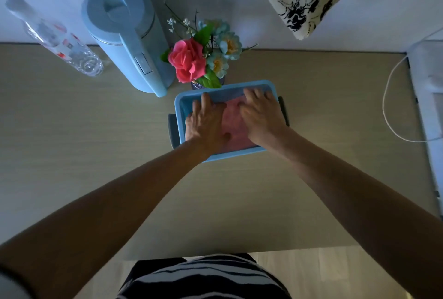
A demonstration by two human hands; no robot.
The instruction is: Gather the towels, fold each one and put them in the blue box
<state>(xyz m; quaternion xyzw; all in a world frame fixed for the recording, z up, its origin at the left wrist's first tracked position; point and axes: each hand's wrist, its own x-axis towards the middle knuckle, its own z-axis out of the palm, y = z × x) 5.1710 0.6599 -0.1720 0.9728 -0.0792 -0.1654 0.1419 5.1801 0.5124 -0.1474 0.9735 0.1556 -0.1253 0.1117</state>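
Note:
The blue box [178, 107] stands on the table just in front of the flower vase. A folded pink towel [233, 122] lies inside it, and a grey-blue towel [230, 94] shows along the far side of the box. My left hand [206, 121] rests flat on the left part of the pink towel, fingers spread. My right hand [261, 114] lies flat on the right part, its fingertips reaching the grey-blue towel. Neither hand grips anything.
A light blue kettle [127, 35] and a lying clear plastic bottle [60, 39] are at the far left. A vase of artificial flowers [199, 59] stands right behind the box. A white appliance [429, 97] with a white cable [388, 111] sits at the right edge.

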